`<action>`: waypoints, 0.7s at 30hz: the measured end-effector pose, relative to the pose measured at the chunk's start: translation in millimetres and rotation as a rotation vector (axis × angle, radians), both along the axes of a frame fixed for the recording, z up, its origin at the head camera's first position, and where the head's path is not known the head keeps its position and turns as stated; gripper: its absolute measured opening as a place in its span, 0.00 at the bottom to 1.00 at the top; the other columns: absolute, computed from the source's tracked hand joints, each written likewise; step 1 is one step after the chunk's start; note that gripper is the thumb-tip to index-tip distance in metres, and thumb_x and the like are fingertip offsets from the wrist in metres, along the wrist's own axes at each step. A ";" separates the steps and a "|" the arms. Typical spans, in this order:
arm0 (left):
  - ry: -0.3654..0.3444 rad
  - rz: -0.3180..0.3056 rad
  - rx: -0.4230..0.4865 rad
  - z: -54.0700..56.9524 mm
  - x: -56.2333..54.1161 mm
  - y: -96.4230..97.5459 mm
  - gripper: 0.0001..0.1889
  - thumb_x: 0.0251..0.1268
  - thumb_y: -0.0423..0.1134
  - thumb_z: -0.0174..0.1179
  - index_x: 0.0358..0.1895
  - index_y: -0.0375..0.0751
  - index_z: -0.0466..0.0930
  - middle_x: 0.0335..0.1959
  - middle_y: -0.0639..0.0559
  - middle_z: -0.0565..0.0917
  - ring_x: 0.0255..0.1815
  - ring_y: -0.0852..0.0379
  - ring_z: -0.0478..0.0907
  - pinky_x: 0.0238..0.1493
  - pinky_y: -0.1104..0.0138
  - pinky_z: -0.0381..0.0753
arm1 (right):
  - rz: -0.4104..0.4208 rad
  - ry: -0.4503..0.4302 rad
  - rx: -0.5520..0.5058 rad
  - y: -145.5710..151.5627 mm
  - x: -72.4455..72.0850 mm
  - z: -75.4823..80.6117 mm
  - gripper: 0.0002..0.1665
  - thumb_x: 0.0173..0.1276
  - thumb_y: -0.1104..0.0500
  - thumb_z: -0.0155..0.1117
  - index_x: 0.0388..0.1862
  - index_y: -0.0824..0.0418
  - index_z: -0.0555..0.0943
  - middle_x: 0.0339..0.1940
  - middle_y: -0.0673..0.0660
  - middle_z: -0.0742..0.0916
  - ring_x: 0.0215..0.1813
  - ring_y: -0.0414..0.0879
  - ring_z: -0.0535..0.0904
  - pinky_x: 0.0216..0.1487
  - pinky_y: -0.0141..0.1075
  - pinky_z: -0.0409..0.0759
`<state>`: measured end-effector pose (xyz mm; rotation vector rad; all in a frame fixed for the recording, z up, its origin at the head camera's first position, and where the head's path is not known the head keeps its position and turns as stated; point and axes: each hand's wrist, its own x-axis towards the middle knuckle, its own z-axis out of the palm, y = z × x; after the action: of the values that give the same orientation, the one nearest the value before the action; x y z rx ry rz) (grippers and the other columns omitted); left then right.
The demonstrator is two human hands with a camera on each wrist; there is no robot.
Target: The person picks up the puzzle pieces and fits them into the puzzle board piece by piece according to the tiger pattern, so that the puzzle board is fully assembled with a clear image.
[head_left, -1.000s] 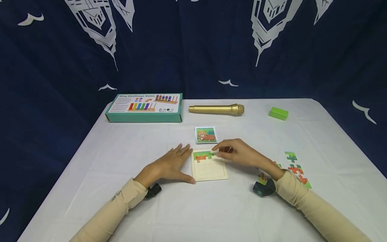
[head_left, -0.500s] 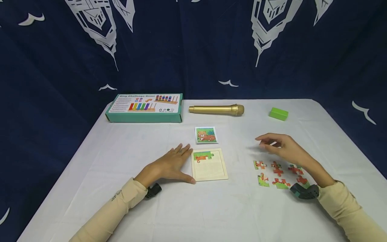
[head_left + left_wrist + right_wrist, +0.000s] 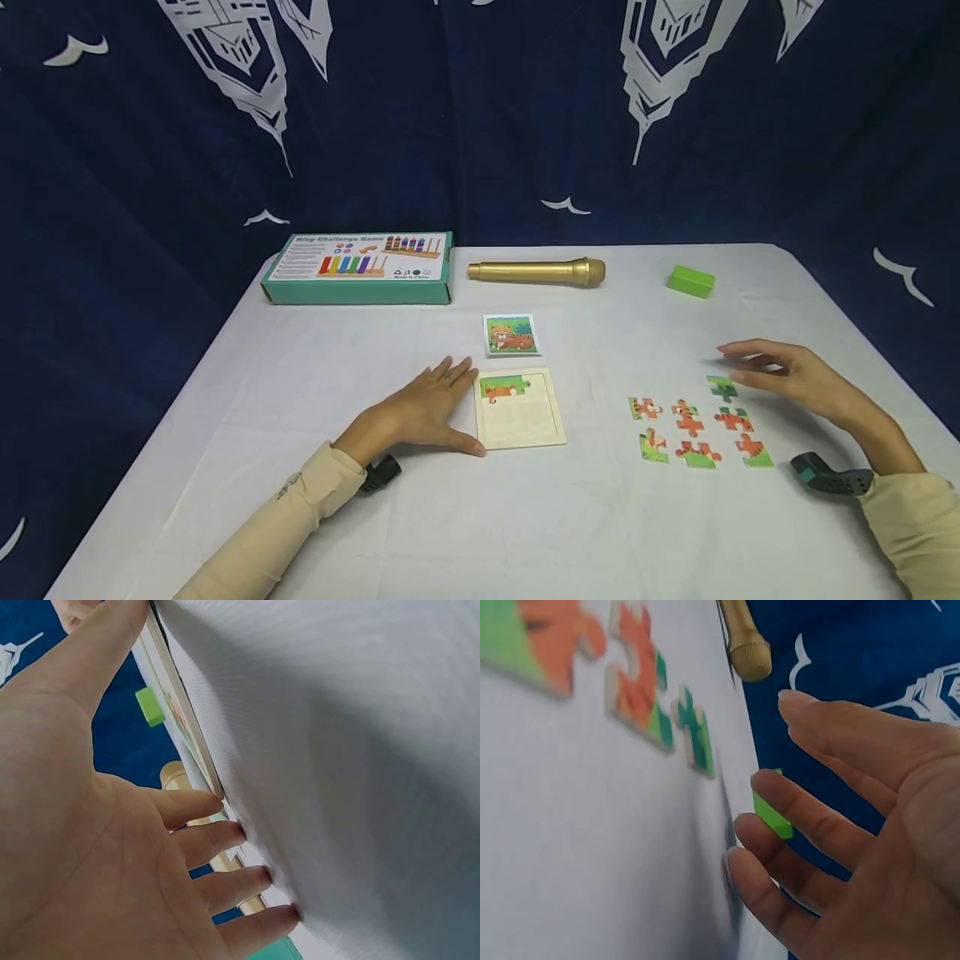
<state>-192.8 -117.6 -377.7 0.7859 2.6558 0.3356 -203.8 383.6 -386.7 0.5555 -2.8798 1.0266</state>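
Note:
My left hand (image 3: 423,408) lies spread beside the wooden puzzle board (image 3: 521,427), its index fingertip and thumb at the left edge. Joined puzzle pieces (image 3: 504,387), green with part of an orange tiger, fill the board's top left corner. My right hand (image 3: 813,387) hovers with relaxed, parted fingers at the right of a green puzzle piece (image 3: 720,388). Nothing is between the fingers in the right wrist view, where the green piece (image 3: 695,733) lies apart from them. Several orange-and-green puzzle pieces (image 3: 697,456) lie loose on the table nearer to me.
A tiger picture card (image 3: 512,335) lies just beyond the board. Farther back are a teal Ring Challenge Game box (image 3: 356,290), a gold microphone (image 3: 536,272) and a green block (image 3: 691,282). A dark blue curtain (image 3: 480,125) hangs behind the white table (image 3: 480,533).
My right hand has left the board's top edge and moved right, past the loose pieces to the green one. My left hand has stayed in place.

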 end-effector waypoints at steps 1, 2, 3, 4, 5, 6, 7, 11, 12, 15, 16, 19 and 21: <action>0.000 0.001 0.001 0.0 0.1 -0.1 0.61 0.45 0.72 0.63 0.76 0.38 0.47 0.78 0.45 0.45 0.78 0.43 0.37 0.75 0.49 0.44 | -0.004 -0.007 -0.002 2.0 -0.3 -1.7 0.23 0.64 0.60 0.67 0.58 0.61 0.78 0.50 0.29 0.79 0.46 0.24 0.73 0.41 0.20 0.70; -0.002 0.003 0.002 -0.1 0.3 -0.3 0.61 0.45 0.72 0.63 0.76 0.38 0.47 0.78 0.45 0.45 0.78 0.43 0.37 0.75 0.49 0.44 | -0.004 -0.008 -0.001 3.5 -0.8 -3.5 0.23 0.64 0.60 0.67 0.58 0.61 0.78 0.49 0.30 0.80 0.45 0.24 0.73 0.40 0.20 0.70; -0.003 0.005 0.004 0.0 0.7 -0.5 0.61 0.45 0.72 0.63 0.76 0.38 0.47 0.78 0.45 0.45 0.78 0.43 0.37 0.75 0.49 0.44 | 0.001 -0.006 -0.002 4.4 -1.3 -5.2 0.23 0.64 0.61 0.67 0.58 0.62 0.78 0.48 0.32 0.81 0.45 0.25 0.74 0.41 0.20 0.70; -0.002 0.005 0.005 -0.2 0.7 -0.6 0.61 0.45 0.72 0.63 0.76 0.38 0.47 0.78 0.45 0.45 0.78 0.43 0.37 0.75 0.49 0.44 | 0.004 -0.009 -0.005 5.1 -1.7 -6.3 0.22 0.64 0.62 0.66 0.58 0.62 0.78 0.47 0.34 0.82 0.44 0.27 0.74 0.41 0.20 0.70; 0.000 0.006 0.008 -0.5 0.6 -0.7 0.61 0.45 0.72 0.63 0.76 0.38 0.47 0.78 0.45 0.45 0.78 0.43 0.37 0.75 0.49 0.44 | 0.008 -0.010 -0.006 5.8 -2.5 -7.8 0.23 0.64 0.62 0.67 0.58 0.62 0.78 0.46 0.36 0.82 0.42 0.29 0.74 0.40 0.21 0.70; 0.003 0.007 0.009 -0.6 0.8 -0.7 0.61 0.45 0.72 0.64 0.76 0.38 0.48 0.78 0.45 0.46 0.78 0.43 0.37 0.75 0.49 0.44 | 0.009 -0.015 -0.007 5.9 -3.1 -8.6 0.23 0.63 0.63 0.67 0.58 0.63 0.78 0.45 0.38 0.83 0.41 0.30 0.74 0.39 0.22 0.69; 0.006 0.008 0.010 -1.0 0.8 -0.7 0.61 0.44 0.72 0.64 0.76 0.38 0.48 0.78 0.45 0.46 0.78 0.43 0.38 0.74 0.49 0.45 | 0.009 -0.021 -0.006 5.9 -3.6 -9.2 0.23 0.63 0.63 0.67 0.58 0.63 0.77 0.44 0.40 0.83 0.40 0.32 0.74 0.38 0.24 0.69; 0.015 0.008 0.008 -2.1 0.0 -0.7 0.61 0.44 0.73 0.63 0.76 0.38 0.48 0.78 0.45 0.46 0.78 0.43 0.38 0.74 0.49 0.45 | -0.002 -0.056 0.009 4.3 -3.5 -10.5 0.25 0.60 0.63 0.69 0.57 0.64 0.77 0.41 0.47 0.80 0.36 0.37 0.71 0.34 0.29 0.67; 0.015 0.008 0.004 -2.0 -0.1 -0.7 0.61 0.44 0.73 0.63 0.76 0.39 0.48 0.78 0.45 0.46 0.78 0.43 0.38 0.74 0.49 0.45 | -0.007 -0.063 0.017 3.3 -2.8 -10.2 0.26 0.59 0.62 0.69 0.57 0.64 0.77 0.40 0.48 0.79 0.36 0.37 0.70 0.33 0.30 0.66; 0.009 0.005 0.003 -1.5 -0.6 -0.8 0.61 0.44 0.73 0.63 0.76 0.39 0.48 0.78 0.45 0.45 0.78 0.43 0.37 0.75 0.49 0.44 | -0.025 -0.081 0.051 1.8 -0.5 -10.2 0.27 0.58 0.60 0.71 0.57 0.63 0.77 0.39 0.52 0.76 0.36 0.37 0.67 0.33 0.31 0.64; 0.005 0.005 0.003 -1.2 -0.6 -0.7 0.61 0.44 0.73 0.63 0.76 0.39 0.47 0.78 0.45 0.45 0.78 0.43 0.37 0.75 0.49 0.44 | -0.029 -0.087 0.065 1.4 0.1 -10.3 0.27 0.58 0.59 0.72 0.57 0.62 0.77 0.40 0.52 0.76 0.37 0.37 0.66 0.33 0.30 0.64; 0.002 0.002 0.002 -1.0 -0.7 -0.6 0.61 0.44 0.73 0.63 0.76 0.39 0.47 0.78 0.45 0.45 0.78 0.43 0.37 0.75 0.49 0.44 | -0.036 -0.097 0.099 0.3 1.0 -10.9 0.27 0.57 0.56 0.72 0.55 0.61 0.79 0.42 0.53 0.75 0.38 0.37 0.65 0.34 0.29 0.64; 0.002 0.002 -0.004 -1.4 -0.7 -0.7 0.62 0.44 0.73 0.63 0.76 0.39 0.47 0.78 0.45 0.45 0.78 0.43 0.37 0.75 0.49 0.44 | -0.034 -0.090 0.105 -0.9 0.6 -12.1 0.25 0.57 0.56 0.73 0.54 0.61 0.80 0.44 0.53 0.76 0.38 0.37 0.65 0.35 0.28 0.64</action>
<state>-193.5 -118.4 -379.1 0.7822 2.6587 0.3304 -203.2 382.7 -398.9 0.4755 -3.0250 0.9236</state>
